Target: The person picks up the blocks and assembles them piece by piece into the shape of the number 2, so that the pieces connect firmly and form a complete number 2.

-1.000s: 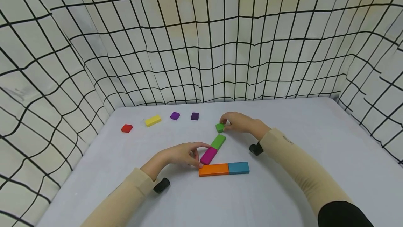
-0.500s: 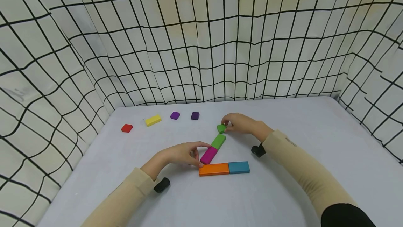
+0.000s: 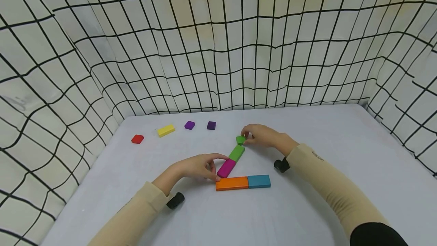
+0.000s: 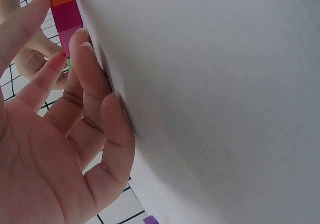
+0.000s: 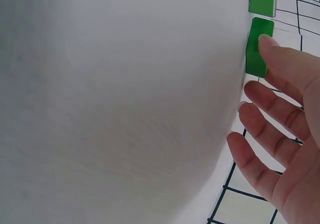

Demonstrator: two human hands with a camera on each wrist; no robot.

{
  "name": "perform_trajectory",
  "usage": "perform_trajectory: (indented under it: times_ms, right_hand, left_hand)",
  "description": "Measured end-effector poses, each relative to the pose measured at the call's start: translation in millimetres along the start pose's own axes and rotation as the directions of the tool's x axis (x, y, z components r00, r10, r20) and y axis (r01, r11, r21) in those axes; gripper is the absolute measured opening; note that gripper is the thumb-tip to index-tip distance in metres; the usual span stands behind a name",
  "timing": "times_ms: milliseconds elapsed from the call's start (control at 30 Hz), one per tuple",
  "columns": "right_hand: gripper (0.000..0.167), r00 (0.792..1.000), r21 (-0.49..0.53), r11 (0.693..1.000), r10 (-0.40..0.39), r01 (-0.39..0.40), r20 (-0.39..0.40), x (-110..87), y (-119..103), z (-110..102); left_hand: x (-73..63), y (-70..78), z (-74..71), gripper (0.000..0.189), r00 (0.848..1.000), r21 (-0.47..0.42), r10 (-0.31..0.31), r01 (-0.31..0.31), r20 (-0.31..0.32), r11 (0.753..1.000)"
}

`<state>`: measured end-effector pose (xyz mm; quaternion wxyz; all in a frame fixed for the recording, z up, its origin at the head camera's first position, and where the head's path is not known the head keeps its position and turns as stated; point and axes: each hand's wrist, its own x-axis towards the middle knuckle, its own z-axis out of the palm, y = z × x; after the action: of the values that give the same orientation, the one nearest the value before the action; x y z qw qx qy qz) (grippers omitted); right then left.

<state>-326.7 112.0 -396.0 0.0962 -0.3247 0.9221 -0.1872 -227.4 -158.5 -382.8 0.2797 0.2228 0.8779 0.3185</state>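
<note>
Near the middle of the white table, the thumb and forefinger of my left hand (image 3: 195, 167) touch the left side of a slanted row. This row is a magenta block (image 3: 226, 168) with a long green block (image 3: 237, 154) end to end beyond it. The thumb tip lies at the corner where the magenta block meets an orange block (image 3: 232, 184); a blue block (image 3: 259, 181) continues to the right of the orange one. My right hand (image 3: 263, 135) pinches another green block (image 5: 253, 56) by thumb and forefinger, close to the far end of the row and set at an angle.
Farther back on the white table (image 3: 341, 143) lie a red block (image 3: 137, 139), a yellow block (image 3: 165, 130), a purple block (image 3: 189, 125) and a dark purple block (image 3: 211, 125). Black netting (image 3: 239, 60) over pale walls borders the table's back and sides.
The right hand has shifted slightly right and toward me with the green block, which now sits closer to the row's far end. The left hand has stayed in place.
</note>
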Motion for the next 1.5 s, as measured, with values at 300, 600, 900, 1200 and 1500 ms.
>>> perform_trajectory:
  times_ms: [300,600,900,1200,1500]
  right_hand:
    - [0.033,1.000,0.005,1.000,0.002,-0.002,-0.008,-1.6,-1.4,1.4]
    - [0.033,1.000,0.003,1.000,-0.018,0.018,-0.010,-2.9,-1.0,0.9]
    - [0.033,1.000,0.016,1.000,-0.017,0.017,0.000,-2.9,0.7,0.5]
    - [0.032,1.000,0.016,1.000,-0.026,0.026,-0.003,-2.8,3.2,2.0]
    - [0.033,0.999,0.016,0.999,-0.033,0.034,-0.003,-4.8,1.8,0.2]
  left_hand:
    - [0.4,-1.1,0.6,0.067,1.000,-0.010,0.008,-0.008,0.004,1.000]
    - [0.1,-1.4,0.0,0.066,1.000,-0.012,0.010,-0.010,0.000,1.000]
    - [0.0,-0.9,-0.3,0.066,1.000,-0.008,0.013,-0.013,0.005,1.000]
    - [-0.7,-0.2,-0.3,0.066,1.000,-0.011,0.011,-0.011,0.003,1.000]
    - [-0.8,0.9,-0.4,0.067,1.000,-0.010,0.008,-0.008,-0.001,1.000]
